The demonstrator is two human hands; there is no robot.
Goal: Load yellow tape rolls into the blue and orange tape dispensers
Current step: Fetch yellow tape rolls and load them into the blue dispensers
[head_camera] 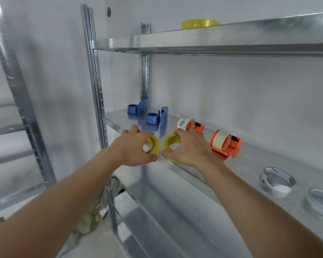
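Yellow tape rolls (153,145) gripped, one per hand; blue dispensers (156,117) empty

A: Can you read any writing here?

B: None. The tape roll (183,123) in the far orange dispenser (197,127) carries a white label with a green patch, but its print is too blurred to make out.
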